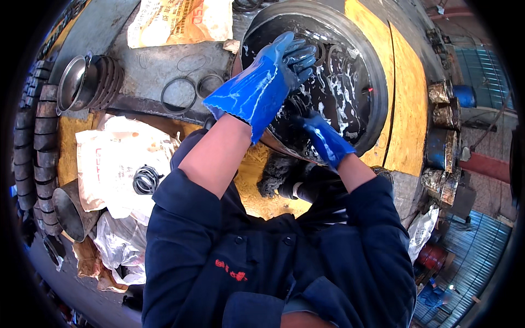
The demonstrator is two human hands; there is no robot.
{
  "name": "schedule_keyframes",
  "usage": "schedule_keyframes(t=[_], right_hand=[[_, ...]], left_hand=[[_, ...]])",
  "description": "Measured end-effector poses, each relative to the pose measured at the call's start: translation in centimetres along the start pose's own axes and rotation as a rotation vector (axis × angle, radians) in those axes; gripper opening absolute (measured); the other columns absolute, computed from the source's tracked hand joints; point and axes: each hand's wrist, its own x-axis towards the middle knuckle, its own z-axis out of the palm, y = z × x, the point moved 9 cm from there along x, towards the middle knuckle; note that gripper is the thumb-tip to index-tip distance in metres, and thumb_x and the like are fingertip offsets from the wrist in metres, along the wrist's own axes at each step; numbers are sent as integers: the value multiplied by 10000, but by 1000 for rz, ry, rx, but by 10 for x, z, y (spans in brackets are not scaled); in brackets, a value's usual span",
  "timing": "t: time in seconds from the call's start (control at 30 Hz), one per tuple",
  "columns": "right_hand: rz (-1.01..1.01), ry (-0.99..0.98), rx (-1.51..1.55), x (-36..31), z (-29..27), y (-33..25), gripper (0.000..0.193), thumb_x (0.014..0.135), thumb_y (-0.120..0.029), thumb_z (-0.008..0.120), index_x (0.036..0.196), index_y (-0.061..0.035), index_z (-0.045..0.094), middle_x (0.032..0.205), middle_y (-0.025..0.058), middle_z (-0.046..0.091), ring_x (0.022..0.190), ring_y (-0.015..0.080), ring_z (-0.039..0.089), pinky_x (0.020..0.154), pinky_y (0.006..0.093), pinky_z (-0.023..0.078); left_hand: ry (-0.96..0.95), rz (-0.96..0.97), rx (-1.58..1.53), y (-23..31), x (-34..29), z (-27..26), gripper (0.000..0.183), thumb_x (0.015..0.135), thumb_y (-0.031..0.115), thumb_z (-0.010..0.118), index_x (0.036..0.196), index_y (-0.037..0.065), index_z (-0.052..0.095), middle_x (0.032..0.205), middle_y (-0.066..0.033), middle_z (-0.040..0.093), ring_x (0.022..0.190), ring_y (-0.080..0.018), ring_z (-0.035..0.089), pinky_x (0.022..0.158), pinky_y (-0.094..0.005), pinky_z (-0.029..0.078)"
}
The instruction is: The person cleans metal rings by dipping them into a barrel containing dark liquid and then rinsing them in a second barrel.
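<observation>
Both my hands wear blue rubber gloves and are over a wide round tub of dark liquid streaked with white foam. My left hand is above the liquid, its fingers stretched out and wet-looking, with nothing plainly held. Lower and nearer me, my right hand dips toward the liquid at the tub's near side. Its fingertips are dark and blurred there, so whether they hold anything is hidden. Curved ring-like shapes show faintly in the liquid beside my left fingers.
Two black rings lie on the grey metal surface left of the tub. A bundle of black rings rests on a white sack. Metal bowls stand farther left. A printed sack lies behind; yellow boards flank the tub's right.
</observation>
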Motion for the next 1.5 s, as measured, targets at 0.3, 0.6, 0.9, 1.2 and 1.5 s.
schedule_keyframes(t=[0.3,0.6,0.9,1.2,1.5], right_hand=[[2,65,-256,-19,2,-25,532,804,-274,757,1233,-22,570,1056,84,671,913,158,632,806,310,508],[-42,-104,-330,-37,2,-19,399,917,-298,568,1197,-16,594,1060,108,671,944,172,617,840,290,478],[-65,53,39,0,-3,0,448,813,-298,724,1135,1,641,974,116,695,843,184,638,781,333,508],[-86,48,-143,-29,-3,-34,453,798,-238,743,1156,13,625,994,114,687,856,191,642,806,307,499],[-241,190,780,-14,-78,-24,287,850,-109,671,1096,29,626,939,109,683,795,197,660,726,307,545]], left_hand=[[-29,-5,32,-4,5,-2,397,919,409,531,1117,72,601,1127,-154,647,1003,-313,603,852,-473,466],[-16,35,30,-5,-1,-1,392,885,385,589,1117,69,595,1105,-157,652,976,-318,608,833,-476,468],[-4,30,-2,-1,6,-3,377,894,379,574,1111,72,600,1107,-159,652,956,-322,617,827,-491,480],[-12,-19,58,-10,12,-12,375,895,387,575,1118,88,602,1133,-152,641,997,-314,603,849,-489,463],[194,-132,171,-52,31,-50,483,849,468,620,1184,126,553,1192,-127,596,1122,-302,523,961,-517,357]])
